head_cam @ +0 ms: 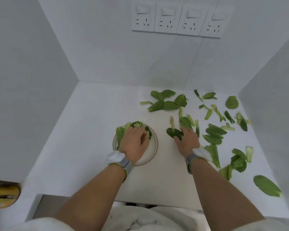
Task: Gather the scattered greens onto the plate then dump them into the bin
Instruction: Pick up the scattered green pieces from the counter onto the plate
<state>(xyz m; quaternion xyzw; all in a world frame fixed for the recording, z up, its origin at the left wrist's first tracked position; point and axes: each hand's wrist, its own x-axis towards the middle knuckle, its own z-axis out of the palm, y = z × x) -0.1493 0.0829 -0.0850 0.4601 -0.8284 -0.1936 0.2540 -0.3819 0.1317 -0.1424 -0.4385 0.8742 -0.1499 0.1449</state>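
At the far left edge, below the counter, sits a blurred yellow object (pixel 2 194) that I cannot identify. My left hand (pixel 135 142) lies over the plate (pixel 154 148), a single white plate with a thin brown rim, standing on the white counter (pixel 83 130). Its fingers are curled down onto a small heap of greens on the plate (pixel 120 133), which pokes out to the left of my knuckles and beyond them; whether the fingers actually pinch the leaves I cannot tell.

Just to the right of the plate, my right hand (pixel 188 141) rests on the counter with fingers spread and fairly straight, its fingertips touching a dark leaf (pixel 173 132) and another leaf piece beyond it. Each wrist wears a grey band with a white pad, two in all.

The scattered greens (pixel 213 133) lie across the right half of the counter, from the back wall to the near edge: more than twenty leaves and stalk pieces, too overlapped to count exactly.

On the back wall are four white wall sockets (pixel 175 20), each with a switch. I can read no writing anywhere.
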